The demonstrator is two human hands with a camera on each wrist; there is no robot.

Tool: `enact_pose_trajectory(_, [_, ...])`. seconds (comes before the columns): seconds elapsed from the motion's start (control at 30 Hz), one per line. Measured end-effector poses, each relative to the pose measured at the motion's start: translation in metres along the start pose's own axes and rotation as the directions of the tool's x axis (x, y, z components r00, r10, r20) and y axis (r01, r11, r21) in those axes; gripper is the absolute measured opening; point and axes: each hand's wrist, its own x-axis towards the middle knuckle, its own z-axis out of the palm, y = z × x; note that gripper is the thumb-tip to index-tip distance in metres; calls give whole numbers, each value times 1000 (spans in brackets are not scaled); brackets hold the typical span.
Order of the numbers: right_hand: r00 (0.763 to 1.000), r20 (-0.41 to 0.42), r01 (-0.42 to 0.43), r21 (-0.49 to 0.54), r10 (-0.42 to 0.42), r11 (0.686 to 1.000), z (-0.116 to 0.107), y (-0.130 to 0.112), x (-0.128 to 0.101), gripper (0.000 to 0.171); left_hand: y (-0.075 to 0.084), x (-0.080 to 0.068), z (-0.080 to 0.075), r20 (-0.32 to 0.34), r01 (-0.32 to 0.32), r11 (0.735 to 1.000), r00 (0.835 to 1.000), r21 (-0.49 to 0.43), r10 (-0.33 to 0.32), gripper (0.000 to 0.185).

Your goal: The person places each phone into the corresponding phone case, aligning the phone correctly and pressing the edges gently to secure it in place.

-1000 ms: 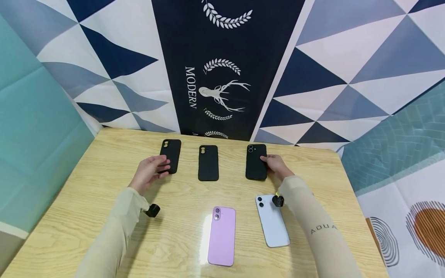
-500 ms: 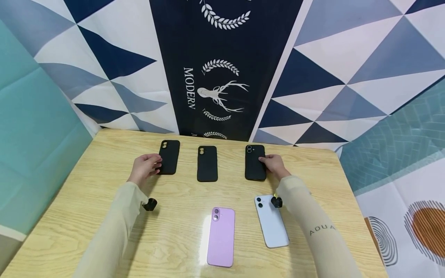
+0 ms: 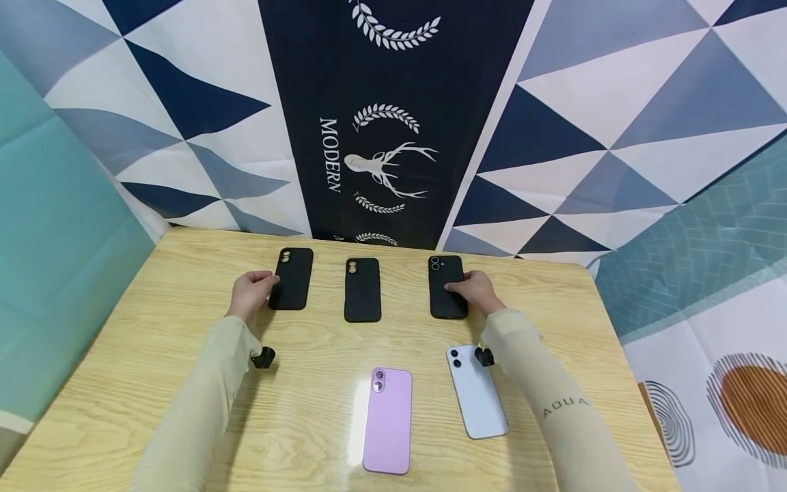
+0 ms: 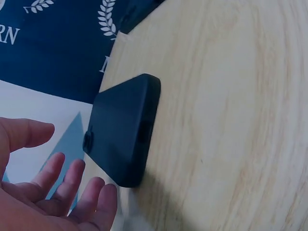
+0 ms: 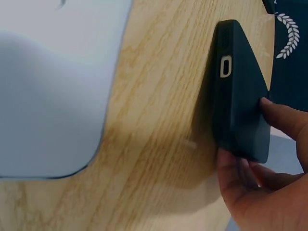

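Note:
Three black phone cases lie in a row at the back of the wooden table (image 3: pixel 154 355). My left hand (image 3: pixel 251 292) hovers with relaxed, spread fingers (image 4: pixel 72 185) just off the left edge of the left case (image 3: pixel 291 278) (image 4: pixel 122 130). My right hand (image 3: pixel 475 291) grips the right case (image 3: pixel 445 273) (image 5: pixel 240 91), thumb (image 5: pixel 284 115) on top and fingers (image 5: pixel 236 168) at its near edge. That case looks tipped up off the wood. Between them, the middle case (image 3: pixel 362 289) lies untouched.
A lilac phone (image 3: pixel 387 420) and a pale blue phone (image 3: pixel 476 400) (image 5: pixel 48 96) lie face down near the front of the table. A patterned cloth backdrop (image 3: pixel 393 137) stands right behind the cases. The table's right edge (image 3: pixel 621 369) drops to a patterned floor.
My left hand slid off the left case to its left edge. My right hand moved further onto the right case, with fingers now on its back.

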Motion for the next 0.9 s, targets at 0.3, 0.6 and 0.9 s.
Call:
enact_pose_trajectory(0.3, [1000,-21,-21,-48,20,999,1,-8,-3,61,0,3,4,-8,-12,998,1000,60,12,46])
enact_pose_trajectory(0.6, [999,-16,-39,-35,39,999,1,-8,-4,61,-3,7,9,-8,-17,996,1000,83,17,51])
enact_pose_trajectory(0.9, [999,-28,-36,-38,35,999,3,-6,-1,62,-4,10,12,-1,-38,991,999,129,38,55])
